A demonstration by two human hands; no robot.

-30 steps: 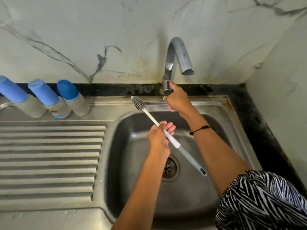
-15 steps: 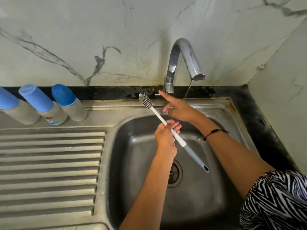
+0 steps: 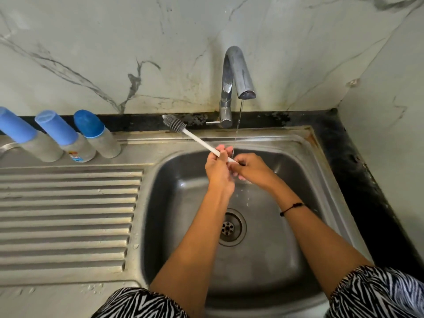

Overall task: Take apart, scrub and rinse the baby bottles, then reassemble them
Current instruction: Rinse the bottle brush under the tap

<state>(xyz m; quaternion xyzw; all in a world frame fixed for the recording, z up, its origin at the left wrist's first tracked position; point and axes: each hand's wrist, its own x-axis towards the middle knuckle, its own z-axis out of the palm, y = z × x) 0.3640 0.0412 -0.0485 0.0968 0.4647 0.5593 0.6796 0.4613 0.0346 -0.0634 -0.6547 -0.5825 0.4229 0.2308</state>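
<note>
Left hand (image 3: 216, 167) grips the bottle brush (image 3: 195, 137) handle under the tap (image 3: 236, 72) stream; right hand (image 3: 251, 168) curls round the handle's lower end.

No text can be read; the middle bottle (image 3: 76, 146) bears a small coloured label, too blurred to make out.

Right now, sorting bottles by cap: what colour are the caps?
Blue, all three bottle caps, clearest in the head view.
</note>
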